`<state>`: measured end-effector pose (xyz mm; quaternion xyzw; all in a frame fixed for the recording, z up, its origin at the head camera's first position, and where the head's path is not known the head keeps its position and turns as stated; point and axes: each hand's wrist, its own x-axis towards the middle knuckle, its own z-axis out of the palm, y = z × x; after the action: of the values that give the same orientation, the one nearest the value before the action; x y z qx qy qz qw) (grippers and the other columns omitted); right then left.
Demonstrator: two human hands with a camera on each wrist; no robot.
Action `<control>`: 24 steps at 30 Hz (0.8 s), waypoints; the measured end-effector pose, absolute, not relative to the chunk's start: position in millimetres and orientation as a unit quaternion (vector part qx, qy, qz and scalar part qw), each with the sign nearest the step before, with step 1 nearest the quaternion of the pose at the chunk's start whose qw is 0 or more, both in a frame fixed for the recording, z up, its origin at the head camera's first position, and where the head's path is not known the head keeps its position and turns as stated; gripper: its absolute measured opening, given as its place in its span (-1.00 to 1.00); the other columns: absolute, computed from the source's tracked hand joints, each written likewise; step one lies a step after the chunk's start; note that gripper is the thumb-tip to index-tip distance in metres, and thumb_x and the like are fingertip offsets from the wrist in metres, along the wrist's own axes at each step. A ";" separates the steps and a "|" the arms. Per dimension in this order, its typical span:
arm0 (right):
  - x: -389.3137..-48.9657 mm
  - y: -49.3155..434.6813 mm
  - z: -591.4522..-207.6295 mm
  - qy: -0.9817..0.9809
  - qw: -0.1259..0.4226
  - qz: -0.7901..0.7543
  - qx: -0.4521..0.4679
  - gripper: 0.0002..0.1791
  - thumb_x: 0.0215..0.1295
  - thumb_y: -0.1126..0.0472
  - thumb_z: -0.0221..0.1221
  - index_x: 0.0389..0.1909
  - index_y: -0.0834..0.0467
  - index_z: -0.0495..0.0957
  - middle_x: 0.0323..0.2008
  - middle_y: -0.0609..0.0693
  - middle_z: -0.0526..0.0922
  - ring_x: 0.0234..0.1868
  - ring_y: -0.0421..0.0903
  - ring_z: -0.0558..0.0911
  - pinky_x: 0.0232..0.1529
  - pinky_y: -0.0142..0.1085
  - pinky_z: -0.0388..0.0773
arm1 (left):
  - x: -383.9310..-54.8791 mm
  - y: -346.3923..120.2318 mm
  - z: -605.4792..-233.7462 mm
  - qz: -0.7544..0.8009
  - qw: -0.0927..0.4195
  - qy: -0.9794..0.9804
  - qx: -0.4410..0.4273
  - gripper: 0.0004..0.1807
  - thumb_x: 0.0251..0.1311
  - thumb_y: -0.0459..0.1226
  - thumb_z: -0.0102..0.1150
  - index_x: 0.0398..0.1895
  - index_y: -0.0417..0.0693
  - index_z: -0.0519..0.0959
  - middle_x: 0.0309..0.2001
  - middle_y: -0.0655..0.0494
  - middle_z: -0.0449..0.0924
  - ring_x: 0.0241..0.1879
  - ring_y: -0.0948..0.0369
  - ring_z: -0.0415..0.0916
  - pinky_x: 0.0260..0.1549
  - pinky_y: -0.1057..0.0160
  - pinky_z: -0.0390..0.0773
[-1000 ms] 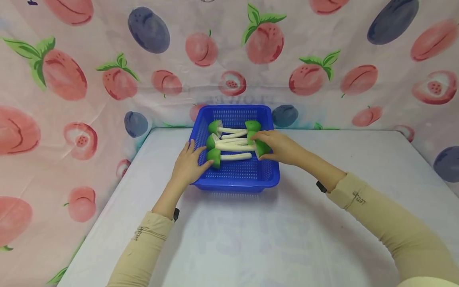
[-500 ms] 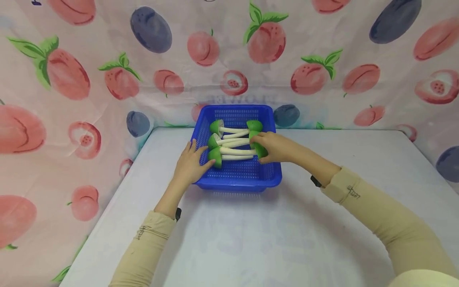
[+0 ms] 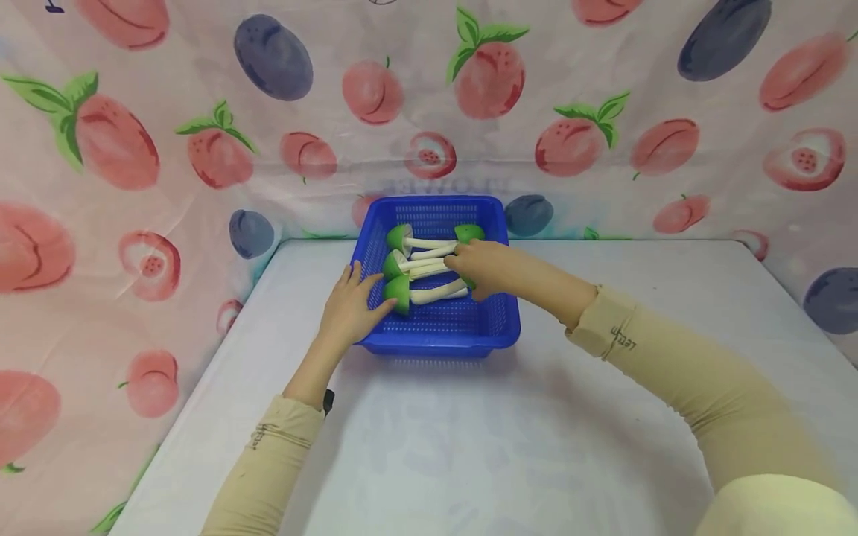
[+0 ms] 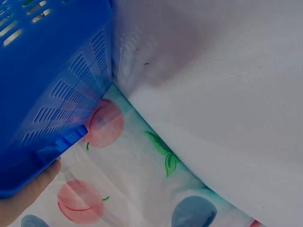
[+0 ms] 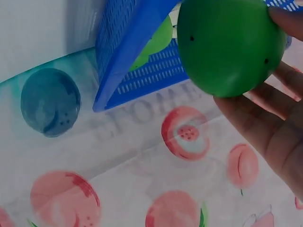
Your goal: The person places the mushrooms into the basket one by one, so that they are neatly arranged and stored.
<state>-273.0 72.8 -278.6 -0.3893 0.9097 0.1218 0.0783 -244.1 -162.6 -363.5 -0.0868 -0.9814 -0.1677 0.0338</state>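
Note:
Several green-capped mushrooms with white stems [image 3: 427, 244] lie in a blue plastic basket [image 3: 436, 342] in the head view, caps toward its left and right sides. My right hand [image 3: 492, 268] is over the basket's right side and grips one mushroom [image 5: 232, 47] by its rounded green cap, thumb on one side and fingers on the other. Its stem points left, beside the green cap [image 3: 397, 294] of the front mushroom. My left hand [image 3: 348, 305] rests on the basket's left rim, fingers spread, thumb near that front cap. In the left wrist view one finger [image 4: 38, 187] touches the rim.
The basket stands on a white-covered table [image 3: 482, 439], near its back edge. A fruit-printed cloth [image 3: 308, 89] hangs behind and along the left side. White table surface extends in front of the basket and to its right.
My right hand has moved left and slightly inward over the basket with the gripped mushroom, whose stem now lies lower, near the front stem. The left hand stays at the left rim.

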 end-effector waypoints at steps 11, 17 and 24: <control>-291.0 72.2 -321.8 0.910 0.160 0.044 -0.379 -0.46 0.02 0.27 0.34 0.06 0.27 0.43 -0.08 0.17 0.60 -0.06 0.06 0.60 0.01 -0.17 0.57 | -243.9 -162.4 -363.9 -0.170 0.035 -0.981 -0.083 -0.29 0.23 0.13 0.03 0.31 -0.12 0.34 0.42 -0.37 -0.02 0.46 -0.20 -0.16 0.34 -0.22 0.07; -301.2 79.0 -346.0 0.922 0.119 0.003 -0.368 -0.46 0.02 0.27 0.36 0.03 0.26 0.40 -0.05 0.18 0.57 -0.06 0.09 0.60 0.03 -0.13 0.56 | -244.5 -162.7 -364.0 -0.170 0.030 -0.982 -0.082 -0.29 0.23 0.12 0.03 0.32 -0.12 0.33 0.43 -0.36 -0.03 0.46 -0.20 -0.16 0.34 -0.21 0.07; -303.4 83.6 -361.2 0.926 0.068 -0.028 -0.371 -0.45 0.02 0.29 0.36 0.07 0.23 0.42 0.01 0.18 0.53 -0.01 0.12 0.54 0.01 -0.10 0.56 | -243.4 -164.7 -362.0 -0.171 0.027 -0.982 -0.080 -0.29 0.23 0.12 0.03 0.33 -0.11 0.32 0.43 -0.36 -0.06 0.46 -0.20 -0.19 0.36 -0.20 0.03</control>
<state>-303.4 83.6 -361.2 -0.3710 0.9257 -0.0285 0.0676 -243.4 -164.7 -362.0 -0.0796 -0.9818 -0.1705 0.0268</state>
